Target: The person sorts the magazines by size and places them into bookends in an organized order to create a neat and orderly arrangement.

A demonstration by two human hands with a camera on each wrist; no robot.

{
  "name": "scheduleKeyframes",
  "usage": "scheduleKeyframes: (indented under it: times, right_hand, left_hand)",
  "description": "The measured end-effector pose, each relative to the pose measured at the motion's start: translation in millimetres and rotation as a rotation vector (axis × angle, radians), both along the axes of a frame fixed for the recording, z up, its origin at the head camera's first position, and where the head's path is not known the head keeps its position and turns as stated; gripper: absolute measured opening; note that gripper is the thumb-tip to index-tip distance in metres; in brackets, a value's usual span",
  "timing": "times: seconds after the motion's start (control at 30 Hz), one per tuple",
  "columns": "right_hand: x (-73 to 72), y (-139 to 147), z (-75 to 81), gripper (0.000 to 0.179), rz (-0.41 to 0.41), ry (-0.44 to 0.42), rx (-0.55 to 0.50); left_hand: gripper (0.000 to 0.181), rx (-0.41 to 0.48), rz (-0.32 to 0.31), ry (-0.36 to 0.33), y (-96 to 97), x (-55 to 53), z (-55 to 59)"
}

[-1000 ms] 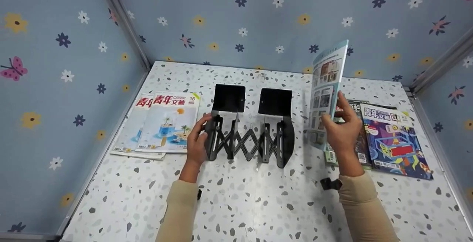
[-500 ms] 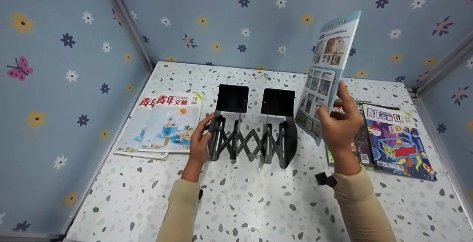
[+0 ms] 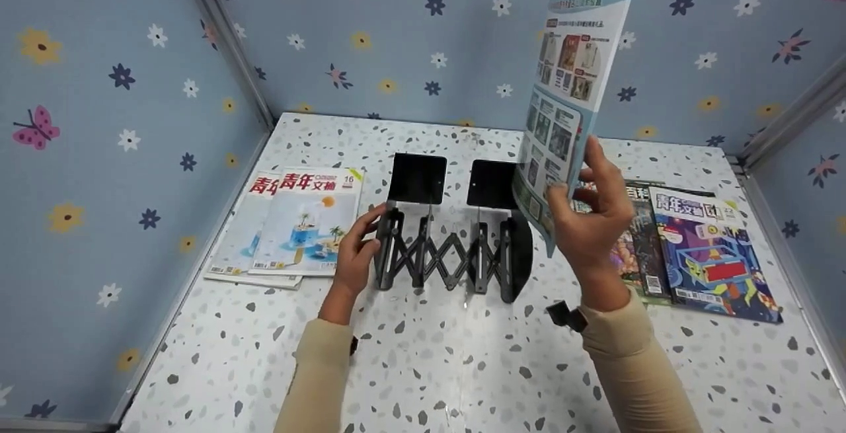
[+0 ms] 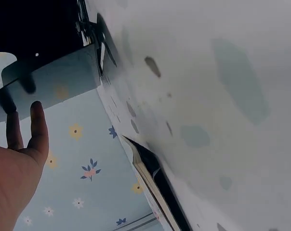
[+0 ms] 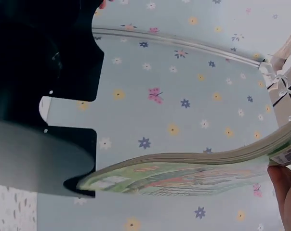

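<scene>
A magazine [image 3: 565, 102] is held upright, pinched at its right edge by my right hand [image 3: 595, 221]. Its back cover faces left, and its lower part overlaps the right end of a black expandable bookend [image 3: 421, 178] in the head view. The bookend stands mid-table, its crossed bars spread. My left hand [image 3: 355, 258] rests by its left end, fingers extended; in the left wrist view the fingertips are at the dark end plate [image 4: 54, 82]. The right wrist view has the magazine's page edges [image 5: 193, 159], with its bottom corner near the bookend [image 5: 44, 72]. Whether they touch I cannot tell.
Two overlapping magazines [image 3: 310, 221] lie on the left of the speckled table [image 3: 423, 367]. Several more, one with a purple cover [image 3: 714, 261], lie at the right. Flowered blue panels [image 3: 436, 36] enclose the back and sides.
My right hand has carried the magazine up and left, from beside the right-hand pile to the bookend's right end. My left hand has stayed at the bookend's left end.
</scene>
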State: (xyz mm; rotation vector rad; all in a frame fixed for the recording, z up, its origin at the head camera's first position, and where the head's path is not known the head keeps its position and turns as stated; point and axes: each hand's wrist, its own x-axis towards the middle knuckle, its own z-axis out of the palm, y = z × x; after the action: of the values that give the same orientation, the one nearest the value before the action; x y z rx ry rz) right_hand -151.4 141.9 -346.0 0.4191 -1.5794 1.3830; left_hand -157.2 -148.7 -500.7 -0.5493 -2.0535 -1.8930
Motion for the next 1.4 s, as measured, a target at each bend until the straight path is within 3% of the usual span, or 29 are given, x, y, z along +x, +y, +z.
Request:
scheduleKeyframes:
  times: [0.33, 0.67, 1.07, 1.23, 1.4]
  right_hand:
    - [0.5, -37, 2.0, 0.056, 0.096, 0.074, -0.039]
    - [1.1, -75, -14.7, 0.060, 0.179, 0.101, -0.031]
    - [-21.1, -101, -59.9, 0.061, 0.149, 0.080, -0.015]
    - [-20.3, -109, -65.2, 0.057, 0.131, 0.064, -0.007]
    - [-20.2, -116, -74.0, 0.056, 0.109, 0.060, 0.006]
  left_hand:
    - [0.046, 0.017, 0.000, -0.012, -0.9, -0.9, -1.7]
    - [0.044, 0.016, 0.015, -0.005, 2.9, -2.0, -1.9]
    - [0.044, 0.031, 0.022, 0.057, 2.6, -2.5, -2.7]
    - [0.046, 0.026, 0.029, 0.073, 3.3, -1.7, -1.4]
    - [0.048, 0.033, 0.022, 0.029, 3.8, -1.0, -1.0]
